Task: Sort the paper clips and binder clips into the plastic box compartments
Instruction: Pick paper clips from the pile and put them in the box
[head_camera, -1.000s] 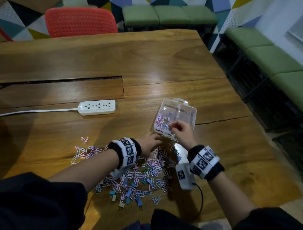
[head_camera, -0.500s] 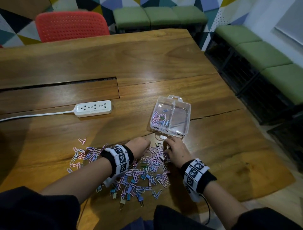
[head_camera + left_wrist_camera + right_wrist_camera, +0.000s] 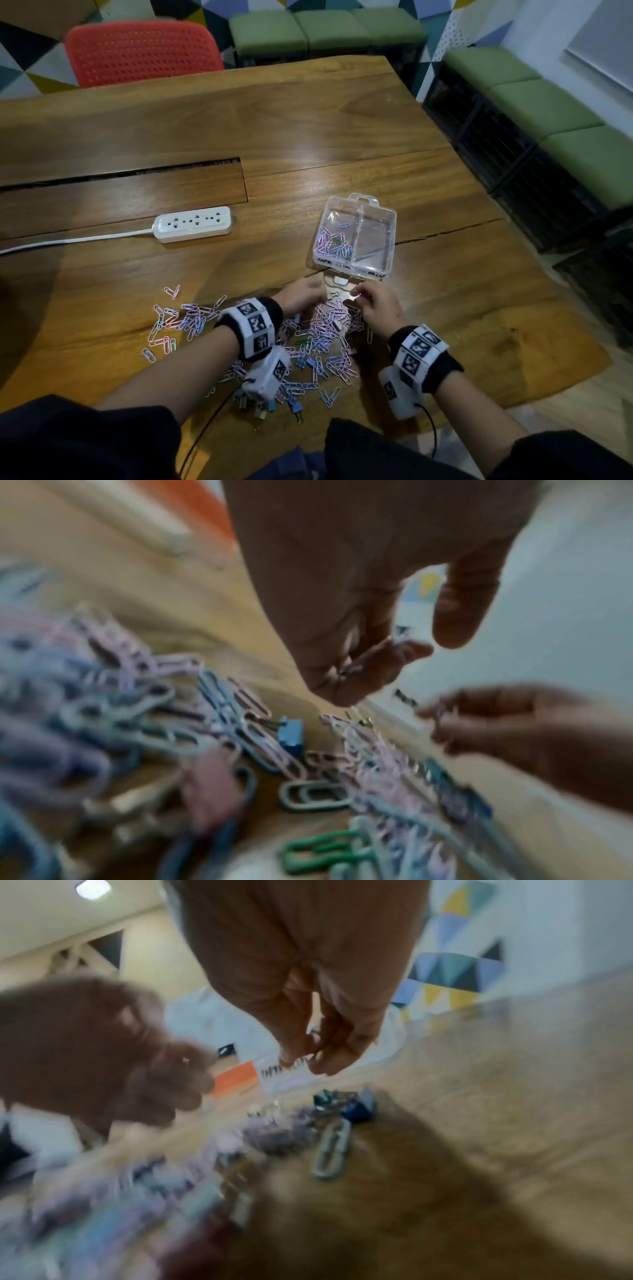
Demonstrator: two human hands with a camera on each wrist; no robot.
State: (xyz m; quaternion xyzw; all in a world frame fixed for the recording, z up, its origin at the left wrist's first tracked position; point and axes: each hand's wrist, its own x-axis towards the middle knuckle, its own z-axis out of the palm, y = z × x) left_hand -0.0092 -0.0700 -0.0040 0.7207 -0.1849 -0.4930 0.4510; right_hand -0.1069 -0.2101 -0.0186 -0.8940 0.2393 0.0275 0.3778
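Both hands work at the far edge of the heap of paper clips [image 3: 318, 337] on the wooden surface [image 3: 308, 137]. The left hand [image 3: 301, 298] hangs over the heap with its fingers [image 3: 387, 666] curled inward around a few thin clips, the thumb held a little apart from them; the wrist view is too blurred to say how many clips it holds. The right hand [image 3: 378, 308] sits just to the right of it, its fingers [image 3: 329, 1053] pressed together at the tips and pinching a small pale clip. Just beyond both sets of fingers stands the clear plastic box [image 3: 383, 219], lid off, its near tab almost touching them. Its left compartment holds a loose cluster of pink, blue and green clips; what the right compartment holds cannot be made out. Below and behind the fingers, toward the person, the heap thins into scattered blue binder clips [image 3: 294, 407]. Another patch of clips [image 3: 181, 318] lies well to the left of the left wrist. Farther off to the left rests a white power strip [image 3: 192, 223].
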